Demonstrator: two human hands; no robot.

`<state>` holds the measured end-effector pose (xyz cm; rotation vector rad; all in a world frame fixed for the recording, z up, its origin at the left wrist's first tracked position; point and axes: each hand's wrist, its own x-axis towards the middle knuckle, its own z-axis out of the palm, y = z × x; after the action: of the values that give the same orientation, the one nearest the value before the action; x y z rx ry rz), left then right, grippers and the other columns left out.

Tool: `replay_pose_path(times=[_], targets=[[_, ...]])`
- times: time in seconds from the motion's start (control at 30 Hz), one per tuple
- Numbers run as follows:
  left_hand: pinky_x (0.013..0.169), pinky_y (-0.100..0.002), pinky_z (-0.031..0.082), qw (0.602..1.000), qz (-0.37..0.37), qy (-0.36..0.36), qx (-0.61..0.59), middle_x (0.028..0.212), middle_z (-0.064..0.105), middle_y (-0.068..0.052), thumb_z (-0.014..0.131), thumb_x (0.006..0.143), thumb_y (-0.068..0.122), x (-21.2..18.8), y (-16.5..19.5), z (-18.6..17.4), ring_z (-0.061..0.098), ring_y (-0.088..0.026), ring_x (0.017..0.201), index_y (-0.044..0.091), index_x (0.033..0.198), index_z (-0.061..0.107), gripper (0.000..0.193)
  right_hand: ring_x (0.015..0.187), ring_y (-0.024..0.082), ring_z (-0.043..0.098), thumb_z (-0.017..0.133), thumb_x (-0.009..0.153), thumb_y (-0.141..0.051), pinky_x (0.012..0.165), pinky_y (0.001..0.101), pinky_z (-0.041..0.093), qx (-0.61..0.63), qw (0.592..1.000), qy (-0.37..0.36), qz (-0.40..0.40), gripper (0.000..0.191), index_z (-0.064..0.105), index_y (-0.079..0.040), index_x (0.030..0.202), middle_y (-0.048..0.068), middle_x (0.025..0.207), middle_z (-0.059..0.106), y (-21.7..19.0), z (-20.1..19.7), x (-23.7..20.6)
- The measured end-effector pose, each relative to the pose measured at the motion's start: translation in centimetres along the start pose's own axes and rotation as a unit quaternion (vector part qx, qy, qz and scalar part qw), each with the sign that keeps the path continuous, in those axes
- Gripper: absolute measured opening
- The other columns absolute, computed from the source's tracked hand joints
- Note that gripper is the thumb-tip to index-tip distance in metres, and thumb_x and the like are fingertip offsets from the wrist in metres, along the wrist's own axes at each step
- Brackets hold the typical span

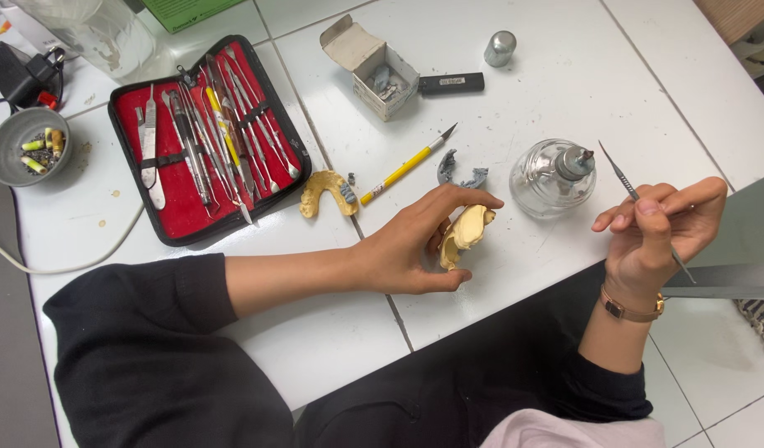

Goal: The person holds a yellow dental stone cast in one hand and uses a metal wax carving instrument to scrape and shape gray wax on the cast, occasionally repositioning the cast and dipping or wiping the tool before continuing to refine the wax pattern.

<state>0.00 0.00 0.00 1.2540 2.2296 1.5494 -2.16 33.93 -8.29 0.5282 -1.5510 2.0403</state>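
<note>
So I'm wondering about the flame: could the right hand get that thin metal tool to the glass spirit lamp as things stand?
Probably yes. The right hand holds the thin metal tool beside the glass spirit lamp, with only bare white table between. The left hand and its yellow dental cast lie lower, off that path.

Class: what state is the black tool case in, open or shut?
Open: the black tool case lies spread flat, its red lining and strapped metal instruments exposed.

Glossy white tiled worktop (564, 99); matt, chalky yellow dental cast (465, 235), probably plaster; thin polished metal instrument (639, 202); clear shiny glass burner (552, 181); red cloth-lined tool case (183, 191) holding bright steel tools
</note>
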Motion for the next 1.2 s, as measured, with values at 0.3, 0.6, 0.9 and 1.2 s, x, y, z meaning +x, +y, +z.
replay_pose_path(times=[0.3,0.6,0.9,1.2], targets=[[0.073,-0.025,0.055,1.000,0.012,0.008,0.003,0.146,0.050,-0.009,0.077,0.085,0.025,-8.0,0.6,-1.1,0.057,-0.014,0.104,0.013,0.154,0.039,0.080,0.063,0.016,0.064,0.064,0.115,0.000,0.057,0.0320,0.060,-0.018,0.999,-0.035,0.004,0.027,0.044,-0.008,0.099,0.010,0.073,0.060,-1.4,5.7,-5.1],[0.074,-0.025,0.055,1.000,0.011,0.006,-0.002,0.145,0.051,-0.009,0.076,0.085,0.025,-13.4,0.4,-1.8,0.058,-0.014,0.103,0.013,0.154,0.039,0.080,0.061,0.015,0.062,0.065,0.114,-0.002,0.054,0.0314,0.058,-0.024,0.999,-0.027,-0.007,0.027,0.044,-0.008,0.098,0.008,0.069,0.059,-1.6,9.8,-8.7],[0.074,-0.025,0.055,1.000,0.010,0.009,-0.006,0.144,0.050,-0.009,0.077,0.084,0.026,-17.0,-1.0,-3.0,0.059,-0.013,0.100,0.014,0.154,0.038,0.081,0.061,0.014,0.061,0.064,0.114,-0.001,0.055,0.0310,0.059,-0.031,0.999,-0.020,-0.004,0.026,0.044,-0.008,0.098,0.007,0.069,0.058,-0.2,12.8,-11.0],[0.076,-0.025,0.054,1.000,-0.005,0.009,-0.011,0.143,0.052,-0.008,0.077,0.086,0.024,-23.2,-2.0,-4.1,0.058,-0.013,0.097,0.014,0.153,0.041,0.077,0.059,0.012,0.060,0.063,0.108,-0.001,0.055,0.0304,0.059,-0.029,0.999,-0.003,0.027,0.022,0.045,-0.008,0.100,0.007,0.068,0.057,0.6,17.6,-15.5]])
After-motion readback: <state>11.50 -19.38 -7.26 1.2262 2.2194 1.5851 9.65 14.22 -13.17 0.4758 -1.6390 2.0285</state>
